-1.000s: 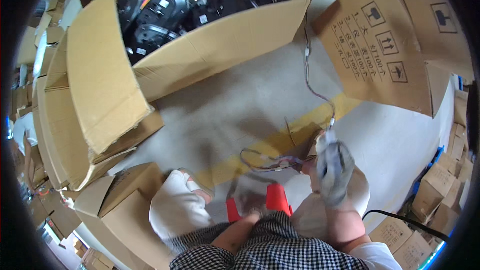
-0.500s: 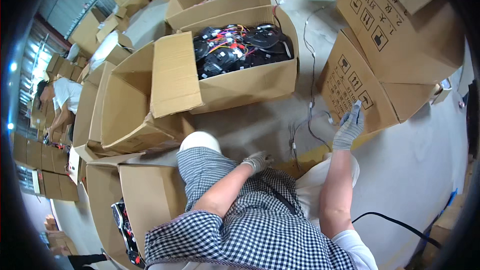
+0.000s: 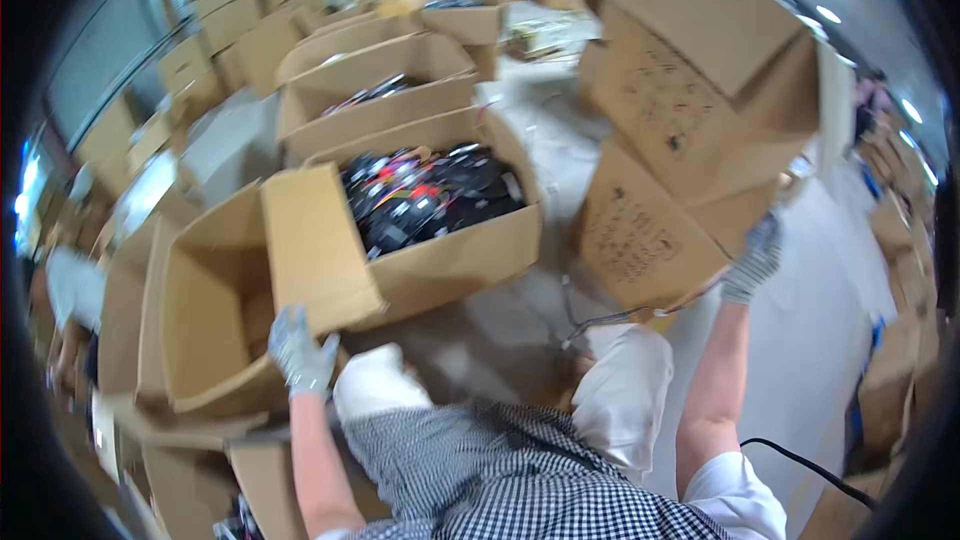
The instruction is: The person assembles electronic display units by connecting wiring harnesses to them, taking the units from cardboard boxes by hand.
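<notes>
My left hand [image 3: 303,352], in a light grey glove, has its thumb and fingers apart and holds nothing. It is beside the front rim of an open, bare-bottomed carton [image 3: 225,285], just below the hanging flap [image 3: 318,240] of the neighbouring carton. That carton [image 3: 460,265] is filled with black parts [image 3: 430,205] with coloured wires and connectors. My right hand [image 3: 755,258], gloved in grey, is at the lower right edge of a large printed carton [image 3: 645,240]. Its fingers are blurred, so their grip does not show. A thin cable [image 3: 610,320] on the floor runs toward it.
More open cartons [image 3: 380,60] stand in a row farther back, one with parts inside. A tall carton [image 3: 700,70] rises behind the printed one. At the lower left is another open box [image 3: 190,480]. A black cable [image 3: 810,470] curves at the lower right. A person [image 3: 75,290] is at far left.
My left hand has moved from my lap out to the left, to the cartons. My right hand has shifted right along the printed carton. The view has tilted up and turned right.
</notes>
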Tool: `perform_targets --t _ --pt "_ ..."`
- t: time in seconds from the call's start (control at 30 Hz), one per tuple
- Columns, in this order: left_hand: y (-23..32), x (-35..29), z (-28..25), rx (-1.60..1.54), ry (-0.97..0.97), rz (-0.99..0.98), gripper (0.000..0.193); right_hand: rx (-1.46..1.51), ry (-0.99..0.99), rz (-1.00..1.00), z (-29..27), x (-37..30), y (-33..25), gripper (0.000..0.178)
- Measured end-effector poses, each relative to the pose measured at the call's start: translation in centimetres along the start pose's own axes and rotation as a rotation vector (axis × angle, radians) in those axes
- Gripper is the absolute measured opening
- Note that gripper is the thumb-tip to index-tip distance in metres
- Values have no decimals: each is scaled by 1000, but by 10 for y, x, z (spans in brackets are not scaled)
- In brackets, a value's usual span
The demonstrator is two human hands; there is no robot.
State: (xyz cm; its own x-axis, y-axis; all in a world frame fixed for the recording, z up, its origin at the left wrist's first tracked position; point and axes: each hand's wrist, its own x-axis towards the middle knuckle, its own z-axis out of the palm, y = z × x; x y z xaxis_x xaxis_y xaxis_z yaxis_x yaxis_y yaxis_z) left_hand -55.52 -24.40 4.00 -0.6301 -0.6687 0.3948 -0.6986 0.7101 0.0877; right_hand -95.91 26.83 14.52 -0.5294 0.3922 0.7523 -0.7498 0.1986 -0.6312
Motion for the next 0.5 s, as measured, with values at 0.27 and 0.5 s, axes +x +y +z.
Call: perform_targets --t 0.27,0.5 --pt "-89 20 47 361 -43 91 58 -640 -795 -266 130 -137 -7 39" --pt "-236 18 -50 470 -16 271 41 -549 -1074 -207 259 -220 39 32"
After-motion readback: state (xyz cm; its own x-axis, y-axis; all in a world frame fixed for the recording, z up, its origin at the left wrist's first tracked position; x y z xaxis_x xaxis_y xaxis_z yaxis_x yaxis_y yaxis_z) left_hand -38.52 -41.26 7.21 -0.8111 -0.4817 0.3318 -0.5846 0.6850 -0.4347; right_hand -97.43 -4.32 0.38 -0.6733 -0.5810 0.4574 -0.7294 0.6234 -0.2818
